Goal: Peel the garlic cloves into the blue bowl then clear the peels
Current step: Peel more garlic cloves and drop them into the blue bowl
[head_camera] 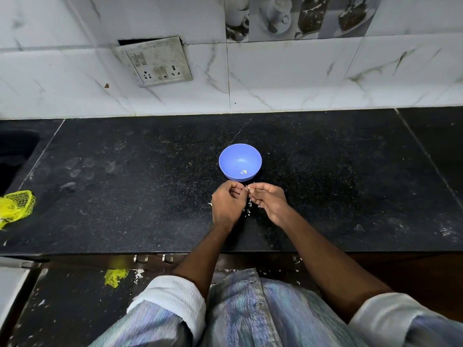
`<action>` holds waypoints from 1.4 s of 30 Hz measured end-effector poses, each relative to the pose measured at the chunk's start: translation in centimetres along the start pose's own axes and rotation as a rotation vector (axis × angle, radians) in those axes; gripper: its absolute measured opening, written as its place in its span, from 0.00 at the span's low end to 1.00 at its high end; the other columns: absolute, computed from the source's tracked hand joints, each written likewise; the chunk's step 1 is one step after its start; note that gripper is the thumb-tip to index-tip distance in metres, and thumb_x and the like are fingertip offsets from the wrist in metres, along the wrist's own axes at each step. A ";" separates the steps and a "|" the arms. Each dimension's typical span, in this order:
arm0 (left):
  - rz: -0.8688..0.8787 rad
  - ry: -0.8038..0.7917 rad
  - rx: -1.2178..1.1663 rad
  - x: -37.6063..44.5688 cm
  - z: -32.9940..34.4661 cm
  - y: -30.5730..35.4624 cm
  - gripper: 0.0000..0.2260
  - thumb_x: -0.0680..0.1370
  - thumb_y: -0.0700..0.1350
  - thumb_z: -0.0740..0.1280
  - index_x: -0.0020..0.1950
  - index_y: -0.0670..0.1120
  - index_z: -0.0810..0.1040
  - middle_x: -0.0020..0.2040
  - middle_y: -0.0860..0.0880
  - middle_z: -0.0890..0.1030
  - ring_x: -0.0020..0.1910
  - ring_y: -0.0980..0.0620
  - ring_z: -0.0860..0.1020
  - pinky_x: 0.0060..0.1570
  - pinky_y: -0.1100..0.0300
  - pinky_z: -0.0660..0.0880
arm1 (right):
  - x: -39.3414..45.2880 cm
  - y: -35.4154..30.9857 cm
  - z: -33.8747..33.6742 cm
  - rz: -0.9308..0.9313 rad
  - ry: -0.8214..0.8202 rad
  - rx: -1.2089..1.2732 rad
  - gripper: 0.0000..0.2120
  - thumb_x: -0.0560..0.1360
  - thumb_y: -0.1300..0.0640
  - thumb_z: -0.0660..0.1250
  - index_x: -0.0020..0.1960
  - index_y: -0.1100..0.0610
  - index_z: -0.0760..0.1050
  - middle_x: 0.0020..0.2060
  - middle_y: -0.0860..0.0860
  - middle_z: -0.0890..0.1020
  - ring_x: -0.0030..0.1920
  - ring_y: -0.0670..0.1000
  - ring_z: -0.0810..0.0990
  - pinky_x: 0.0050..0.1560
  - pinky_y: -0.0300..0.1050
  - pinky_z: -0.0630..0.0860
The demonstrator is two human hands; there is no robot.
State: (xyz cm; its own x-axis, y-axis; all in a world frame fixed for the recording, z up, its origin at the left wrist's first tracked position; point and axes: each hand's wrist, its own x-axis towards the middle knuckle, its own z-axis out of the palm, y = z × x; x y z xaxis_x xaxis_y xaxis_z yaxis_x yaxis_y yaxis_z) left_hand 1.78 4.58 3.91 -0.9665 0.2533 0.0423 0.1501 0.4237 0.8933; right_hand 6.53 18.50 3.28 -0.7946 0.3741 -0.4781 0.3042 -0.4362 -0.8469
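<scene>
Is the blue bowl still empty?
No, the blue bowl already holds a small pale piece or two on its floor, by the near wall, just beyond the hands.

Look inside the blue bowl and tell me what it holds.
The blue bowl holds one or two small pale pieces, likely peeled garlic, near its front wall. Nothing covers the inside.
</scene>
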 end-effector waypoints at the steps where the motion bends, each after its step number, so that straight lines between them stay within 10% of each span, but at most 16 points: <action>1: 0.018 -0.017 0.005 -0.1 0.0 0.1 0.03 0.76 0.45 0.77 0.46 0.48 0.84 0.37 0.56 0.84 0.37 0.59 0.82 0.41 0.63 0.80 | 0.0 0.0 0.1 -0.008 0.006 -0.013 0.07 0.76 0.70 0.71 0.52 0.63 0.83 0.42 0.55 0.87 0.42 0.49 0.84 0.48 0.41 0.81; 21: 0.102 -0.011 0.180 -0.2 0.0 0.1 0.04 0.73 0.46 0.73 0.41 0.49 0.87 0.34 0.53 0.84 0.33 0.55 0.81 0.36 0.52 0.78 | -0.4 -0.1 0.4 -0.112 0.063 -0.238 0.05 0.75 0.69 0.73 0.49 0.62 0.85 0.41 0.55 0.88 0.38 0.45 0.83 0.42 0.37 0.79; 42: -0.035 -0.033 0.042 -0.6 0.1 0.1 0.03 0.75 0.45 0.75 0.45 0.49 0.90 0.36 0.56 0.87 0.36 0.62 0.83 0.41 0.61 0.80 | -0.7 0.6 0.6 -0.251 0.097 -0.313 0.05 0.75 0.71 0.72 0.48 0.64 0.84 0.38 0.55 0.87 0.38 0.45 0.83 0.41 0.36 0.79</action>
State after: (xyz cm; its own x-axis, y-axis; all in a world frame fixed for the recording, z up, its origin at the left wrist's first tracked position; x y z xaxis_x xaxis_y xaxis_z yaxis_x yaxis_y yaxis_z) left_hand 2.37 4.54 3.96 -0.9640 0.2660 -0.0043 0.1253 0.4684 0.8746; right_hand 6.97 17.49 3.30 -0.8156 0.5195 -0.2548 0.2643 -0.0573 -0.9627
